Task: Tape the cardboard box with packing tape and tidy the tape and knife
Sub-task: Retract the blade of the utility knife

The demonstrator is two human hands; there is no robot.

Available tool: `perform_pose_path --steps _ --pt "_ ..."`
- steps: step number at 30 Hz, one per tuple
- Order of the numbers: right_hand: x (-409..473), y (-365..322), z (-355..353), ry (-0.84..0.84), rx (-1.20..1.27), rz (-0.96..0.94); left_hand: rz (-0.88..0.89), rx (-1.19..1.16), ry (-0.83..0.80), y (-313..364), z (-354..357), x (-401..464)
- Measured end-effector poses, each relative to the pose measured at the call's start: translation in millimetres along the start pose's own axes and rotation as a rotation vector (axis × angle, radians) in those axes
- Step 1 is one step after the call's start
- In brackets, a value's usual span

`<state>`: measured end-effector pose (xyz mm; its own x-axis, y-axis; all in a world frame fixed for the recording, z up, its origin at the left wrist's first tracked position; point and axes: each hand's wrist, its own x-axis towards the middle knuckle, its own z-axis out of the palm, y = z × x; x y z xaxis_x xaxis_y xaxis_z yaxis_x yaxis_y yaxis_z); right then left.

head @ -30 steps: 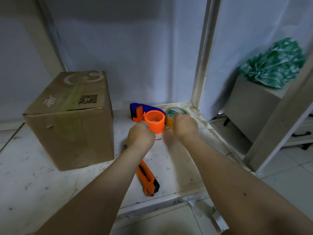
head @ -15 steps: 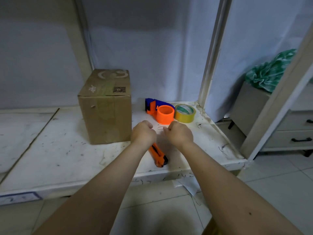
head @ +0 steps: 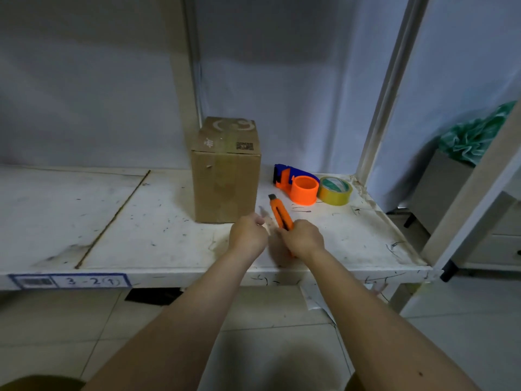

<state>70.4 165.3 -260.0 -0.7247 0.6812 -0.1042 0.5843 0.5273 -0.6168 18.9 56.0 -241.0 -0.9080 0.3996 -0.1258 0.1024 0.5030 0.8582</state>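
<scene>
A closed brown cardboard box [head: 225,176] stands upright on the white shelf [head: 141,221]. To its right rest an orange-and-blue tape dispenser [head: 298,184] and a yellow tape roll [head: 335,191], touching each other. My right hand [head: 303,238] grips the rear of an orange utility knife [head: 279,211], whose tip points away toward the dispenser. My left hand [head: 248,232] is curled into a loose fist just left of the knife, and nothing shows in it.
A blue-bordered label [head: 70,281] marks the shelf's front edge. A white upright post [head: 392,80] rises at the shelf's right rear. Right of it stands a grey cabinet [head: 439,193] with green cloth [head: 476,134] on top. Tiled floor lies below.
Both hands left the dispenser and tape roll and drew back toward me. The right hand took hold of the knife that lay on the shelf. The camera pulled back.
</scene>
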Motion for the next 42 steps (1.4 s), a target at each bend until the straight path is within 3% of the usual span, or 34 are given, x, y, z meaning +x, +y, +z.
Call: perform_pose_path --steps 5,11,20,35,42 --pt "-16.1 -4.2 4.9 -0.148 0.788 -0.046 0.061 -0.120 -0.071 3.3 -3.4 -3.0" --pt "-30.1 -16.4 -1.7 -0.162 1.026 0.009 0.147 -0.219 -0.187 10.3 -6.3 -13.4" --pt "-35.0 -26.3 -4.8 -0.137 1.106 0.010 0.181 -0.266 -0.213 17.1 -12.7 -18.6" --pt "-40.1 -31.5 -9.3 -0.292 1.134 -0.052 0.151 -0.249 -0.183 21.1 -18.0 -20.6" --pt "-29.9 -28.2 -7.0 -0.289 1.242 0.056 0.102 -0.225 -0.214 18.8 -14.1 -11.6"
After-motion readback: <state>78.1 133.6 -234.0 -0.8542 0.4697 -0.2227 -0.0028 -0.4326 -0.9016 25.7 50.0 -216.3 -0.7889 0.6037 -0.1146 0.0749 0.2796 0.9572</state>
